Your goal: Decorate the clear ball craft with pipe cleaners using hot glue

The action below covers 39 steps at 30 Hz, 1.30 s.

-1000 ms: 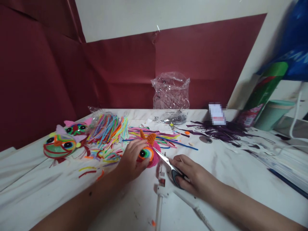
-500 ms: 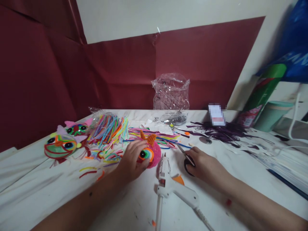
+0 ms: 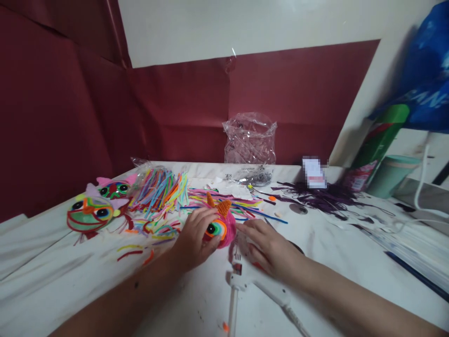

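Observation:
My left hand [image 3: 194, 238] is closed round a pink ball figure [image 3: 224, 228] with a rainbow eye and orange ears, holding it on the white table [image 3: 70, 281]. To its right, my right hand [image 3: 268, 248] lies with fingers stretched out over the white glue gun [image 3: 242, 279], fingertips close to the pink figure. Nothing shows in that hand. A dark scissor handle [image 3: 297, 248] peeks out just behind my right wrist.
Two finished colourful figures [image 3: 91, 214] sit at the left, beside a heap of cut pipe cleaners [image 3: 159, 187]. A clear plastic bag [image 3: 249, 138] stands at the back wall. Purple strands [image 3: 322, 196] and a green cup [image 3: 393, 175] are on the right.
My right hand carried the scissors off to the right, let go of them on the table, and came back left over the glue gun, towards the pink figure. My left hand kept its hold.

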{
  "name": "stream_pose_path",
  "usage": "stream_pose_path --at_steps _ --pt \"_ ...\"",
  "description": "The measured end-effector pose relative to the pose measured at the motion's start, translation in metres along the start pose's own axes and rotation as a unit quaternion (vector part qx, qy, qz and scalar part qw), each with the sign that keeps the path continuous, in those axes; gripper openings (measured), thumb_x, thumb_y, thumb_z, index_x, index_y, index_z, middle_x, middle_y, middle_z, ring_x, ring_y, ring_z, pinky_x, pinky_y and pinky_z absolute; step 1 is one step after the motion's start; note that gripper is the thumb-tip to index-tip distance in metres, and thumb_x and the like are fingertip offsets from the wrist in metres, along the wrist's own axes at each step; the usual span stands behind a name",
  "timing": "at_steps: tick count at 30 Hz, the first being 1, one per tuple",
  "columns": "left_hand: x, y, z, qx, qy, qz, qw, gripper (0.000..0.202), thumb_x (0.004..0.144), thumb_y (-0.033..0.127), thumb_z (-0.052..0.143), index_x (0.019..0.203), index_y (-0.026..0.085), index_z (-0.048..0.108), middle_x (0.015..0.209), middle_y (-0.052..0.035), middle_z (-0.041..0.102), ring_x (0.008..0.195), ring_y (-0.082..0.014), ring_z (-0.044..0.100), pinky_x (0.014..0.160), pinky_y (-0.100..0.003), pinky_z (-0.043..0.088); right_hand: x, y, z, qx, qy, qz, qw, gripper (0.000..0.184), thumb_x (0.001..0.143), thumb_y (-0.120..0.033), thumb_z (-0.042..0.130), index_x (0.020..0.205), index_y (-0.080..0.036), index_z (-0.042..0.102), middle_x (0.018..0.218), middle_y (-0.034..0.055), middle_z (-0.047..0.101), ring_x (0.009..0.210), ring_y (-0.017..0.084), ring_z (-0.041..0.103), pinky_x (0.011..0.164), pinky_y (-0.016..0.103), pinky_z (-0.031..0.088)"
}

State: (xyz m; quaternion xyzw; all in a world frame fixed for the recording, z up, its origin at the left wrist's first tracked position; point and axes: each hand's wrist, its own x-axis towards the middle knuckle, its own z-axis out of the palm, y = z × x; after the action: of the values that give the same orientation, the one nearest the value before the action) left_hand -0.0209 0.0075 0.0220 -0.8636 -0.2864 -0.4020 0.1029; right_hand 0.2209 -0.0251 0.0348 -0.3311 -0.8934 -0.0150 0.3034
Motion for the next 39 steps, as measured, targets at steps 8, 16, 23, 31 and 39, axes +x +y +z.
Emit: stream_pose_path --at_steps 8,16,23,31,39 --pt "0.0 0.0 0.0 -0.004 -0.008 -0.002 1.0 0.039 0.083 0.025 0.055 0.121 0.019 0.045 0.122 -0.013 0.058 0.118 -0.0264 0.05 0.1 -0.047 0.039 0.025 -0.01 0.005 -0.068 -0.029 -0.007 0.997 0.04 0.087 -0.017 0.049 0.126 -0.015 0.056 0.112 0.0185 0.057 0.099 0.03 0.054 0.083 0.047 0.049" --pt "0.0 -0.001 0.002 0.0 -0.002 -0.004 1.0 0.039 0.083 0.025 0.055 0.12 0.018 0.046 0.121 -0.0127 0.059 0.117 -0.0262 0.051 0.1 -0.046 0.04 0.027 -0.011 0.016 0.137 0.064 0.066 0.986 0.038 0.082 -0.007 0.041 0.111 -0.019 0.063 0.106 0.0122 0.06 0.101 0.024 0.056 0.088 0.043 0.048" --pt "-0.001 0.005 0.001 -0.008 -0.013 0.029 0.999 0.045 0.08 0.021 0.058 0.122 0.021 0.042 0.125 -0.0126 0.056 0.119 -0.0263 0.049 0.101 -0.047 0.04 0.031 -0.002 0.03 0.32 0.102 0.283 0.899 0.038 0.08 -0.028 0.055 0.115 -0.014 0.058 0.11 0.0129 0.063 0.096 0.025 0.061 0.078 0.039 0.052" --pt "-0.005 0.006 0.017 -0.094 0.087 -0.242 0.962 0.072 0.066 0.037 0.07 0.128 0.017 0.039 0.136 -0.0185 0.043 0.129 -0.0357 0.041 0.103 -0.055 0.036 0.031 -0.001 0.034 0.284 0.061 0.274 0.917 0.043 0.078 -0.026 0.058 0.119 -0.014 0.058 0.108 0.0109 0.065 0.086 0.022 0.062 0.075 0.038 0.051" --pt "-0.005 0.005 0.016 -0.235 -0.01 -0.35 0.907 0.083 0.062 0.046 0.073 0.132 0.017 0.039 0.13 -0.0173 0.052 0.118 -0.0339 0.052 0.095 -0.05 0.044 0.029 0.002 0.034 0.258 0.096 0.288 0.917 0.029 0.077 -0.036 0.063 0.101 -0.019 0.063 0.096 0.0047 0.066 0.076 0.019 0.062 0.062 0.03 0.049"
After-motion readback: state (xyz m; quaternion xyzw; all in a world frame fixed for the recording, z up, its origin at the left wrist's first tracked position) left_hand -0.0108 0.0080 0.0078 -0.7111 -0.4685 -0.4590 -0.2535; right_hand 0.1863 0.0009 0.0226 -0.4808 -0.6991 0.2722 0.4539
